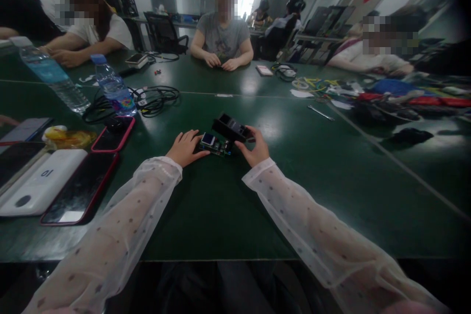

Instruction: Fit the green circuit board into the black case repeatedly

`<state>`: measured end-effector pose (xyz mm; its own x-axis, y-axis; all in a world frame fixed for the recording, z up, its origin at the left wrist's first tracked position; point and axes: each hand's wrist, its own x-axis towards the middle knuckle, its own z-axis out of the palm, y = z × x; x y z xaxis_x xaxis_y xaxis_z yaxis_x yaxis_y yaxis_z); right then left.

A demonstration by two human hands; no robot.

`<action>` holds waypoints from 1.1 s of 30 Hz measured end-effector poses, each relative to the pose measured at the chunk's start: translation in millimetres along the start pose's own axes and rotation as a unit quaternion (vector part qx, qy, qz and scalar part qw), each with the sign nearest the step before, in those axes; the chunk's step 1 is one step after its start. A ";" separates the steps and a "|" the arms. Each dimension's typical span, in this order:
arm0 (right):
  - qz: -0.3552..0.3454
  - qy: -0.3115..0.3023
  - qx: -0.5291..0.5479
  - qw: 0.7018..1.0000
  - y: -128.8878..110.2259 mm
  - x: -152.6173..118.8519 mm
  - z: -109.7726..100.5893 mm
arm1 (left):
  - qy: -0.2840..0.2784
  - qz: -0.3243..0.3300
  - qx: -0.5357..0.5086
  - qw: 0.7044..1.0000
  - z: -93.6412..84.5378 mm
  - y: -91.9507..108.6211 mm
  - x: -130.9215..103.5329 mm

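Note:
In front of me on the dark green table lies a small green circuit board [220,147] with a little square screen at its left part. My left hand [187,148] grips the board's left end, the thumb along the near edge and the fingers at the far side. Between thumb and fingers, my right hand [255,147] holds a black plastic casing [231,127] by its right end. The casing is tilted, with openings in its upper face, just behind and above the board. Whether the two touch, I cannot tell.
Two water bottles [117,89] and coiled black cables [158,100] stand to the left. Nearer lie phones [83,189] and a white power bank [42,181]. A wrench [321,113] and heaped cables [397,95] are at the right. Several people [224,34] sit around the table.

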<state>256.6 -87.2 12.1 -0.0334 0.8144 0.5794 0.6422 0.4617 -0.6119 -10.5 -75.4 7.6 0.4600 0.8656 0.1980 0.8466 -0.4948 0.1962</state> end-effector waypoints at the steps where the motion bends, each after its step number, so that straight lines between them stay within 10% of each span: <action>1: -0.004 0.010 0.008 1.000 -2.1 0.4 -0.7 | 0.002 0.000 0.001 1.000 0.3 0.1 -0.1; 20: -0.068 -0.191 -0.029 0.979 -1.0 -8.1 9.5 | 0.001 -0.022 -0.036 0.999 -4.2 3.7 -0.4; 33: -0.070 -0.207 -0.048 0.975 -1.9 -7.5 9.5 | 0.002 -0.008 -0.013 1.000 -0.5 0.6 0.4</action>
<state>248.4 -90.9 3.7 -0.4192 0.8273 0.3741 0.6779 0.5593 -0.4771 -10.0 -75.4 8.2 0.4444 0.8735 0.1987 0.8471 -0.4819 0.2241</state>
